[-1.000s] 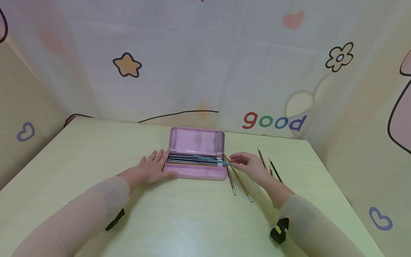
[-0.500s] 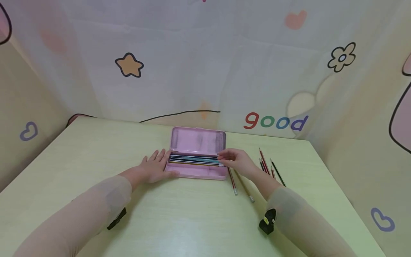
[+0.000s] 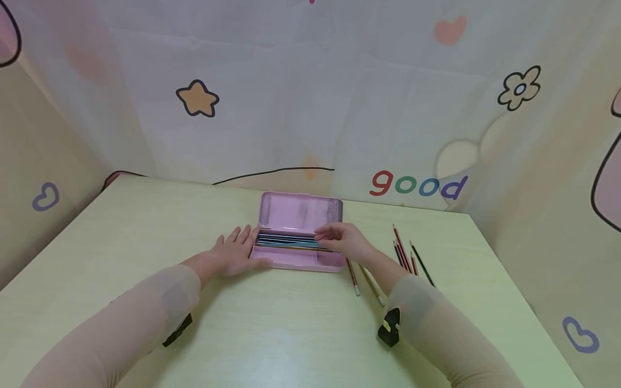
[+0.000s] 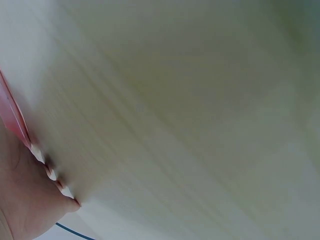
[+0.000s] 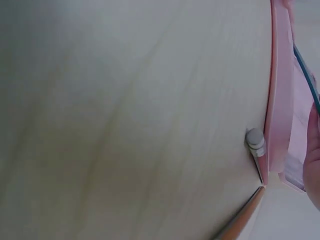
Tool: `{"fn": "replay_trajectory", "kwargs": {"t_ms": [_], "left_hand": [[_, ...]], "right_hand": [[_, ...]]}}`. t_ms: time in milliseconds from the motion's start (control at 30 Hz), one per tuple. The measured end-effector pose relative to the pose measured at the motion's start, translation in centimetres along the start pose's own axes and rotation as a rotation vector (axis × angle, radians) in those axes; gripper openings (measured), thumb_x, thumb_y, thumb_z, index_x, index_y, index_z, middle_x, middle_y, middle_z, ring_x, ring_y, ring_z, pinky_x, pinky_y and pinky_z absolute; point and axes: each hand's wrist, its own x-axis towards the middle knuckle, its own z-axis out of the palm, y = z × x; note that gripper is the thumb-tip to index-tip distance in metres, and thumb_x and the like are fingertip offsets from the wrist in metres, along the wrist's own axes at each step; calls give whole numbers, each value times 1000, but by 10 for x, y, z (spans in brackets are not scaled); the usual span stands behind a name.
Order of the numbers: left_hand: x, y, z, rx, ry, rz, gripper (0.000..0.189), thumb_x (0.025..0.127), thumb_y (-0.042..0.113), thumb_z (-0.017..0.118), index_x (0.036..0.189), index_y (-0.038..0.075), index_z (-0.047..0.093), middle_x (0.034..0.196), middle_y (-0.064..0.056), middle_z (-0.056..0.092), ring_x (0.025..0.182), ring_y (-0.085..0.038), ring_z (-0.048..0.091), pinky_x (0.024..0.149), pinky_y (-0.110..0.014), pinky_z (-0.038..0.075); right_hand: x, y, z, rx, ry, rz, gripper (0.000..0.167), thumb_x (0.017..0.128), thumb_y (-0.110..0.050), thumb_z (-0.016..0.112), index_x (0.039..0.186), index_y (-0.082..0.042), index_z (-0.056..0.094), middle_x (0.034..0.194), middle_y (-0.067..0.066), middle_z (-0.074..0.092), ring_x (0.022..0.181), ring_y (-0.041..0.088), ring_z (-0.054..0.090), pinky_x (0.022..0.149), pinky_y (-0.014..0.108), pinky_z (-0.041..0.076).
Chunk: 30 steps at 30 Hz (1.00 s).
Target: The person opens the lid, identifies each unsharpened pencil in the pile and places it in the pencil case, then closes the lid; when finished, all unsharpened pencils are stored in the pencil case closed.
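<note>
An open pink pencil case (image 3: 283,258) lies on the table with its lid raised at the back. Several pencils (image 3: 278,237) lie side by side in its rear compartment. My right hand (image 3: 346,242) is over the case's right end and pinches a light blue pencil (image 3: 296,245), which stretches leftward above the others. In the right wrist view the blue pencil (image 5: 306,75) runs up from the fingers (image 5: 313,130). At the case's left edge my left hand (image 3: 233,256) rests with fingers spread, its thumb along the front corner.
Right of the case, a red pencil (image 3: 353,281) and a yellow pencil (image 3: 372,285) lie on the table, partly under the right forearm. Farther right are several red and black pencils (image 3: 401,250) and a dark green one (image 3: 422,263). A printed curtain (image 3: 291,108) closes off the back.
My right hand has moved left over the case, bringing the light blue pencil from a slant to nearly parallel with the pencils inside. The left hand stays at the case's edge.
</note>
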Motion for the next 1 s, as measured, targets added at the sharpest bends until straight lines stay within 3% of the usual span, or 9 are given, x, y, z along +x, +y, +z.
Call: {"fn": "replay_trajectory", "kwargs": {"t_ms": [333, 567, 800, 1000], "left_hand": [[10, -8, 9, -8, 21, -2, 112, 74, 86, 28, 150, 11, -4, 155, -17, 0, 139, -39, -3, 105, -64, 1], [7, -6, 7, 11, 17, -9, 109, 76, 84, 29, 150, 11, -4, 155, -17, 0, 140, -39, -2, 105, -63, 1], [-5, 4, -3, 16, 10, 1, 101, 84, 74, 34, 150, 6, 0, 154, -21, 3, 139, -42, 1, 105, -64, 4], [-7, 6, -6, 27, 10, -2, 100, 84, 74, 34, 150, 6, 1, 154, -21, 4, 139, -42, 2, 105, -64, 5]], "right_hand": [[13, 3, 6, -4, -8, -39, 25, 85, -1, 66, 110, 2, 64, 98, 10, 68, 93, 21, 63, 79, 27, 52], [18, 4, 8, -43, 9, -76, 27, 85, -2, 67, 111, 5, 63, 98, 13, 68, 93, 22, 64, 82, 29, 51], [18, 1, 5, -73, 57, 30, 25, 89, -9, 64, 112, -1, 64, 100, 7, 68, 94, 18, 62, 83, 28, 50], [14, -2, -6, -55, 210, 95, 23, 92, -9, 58, 113, 1, 63, 109, 13, 65, 98, 24, 61, 86, 32, 50]]}}
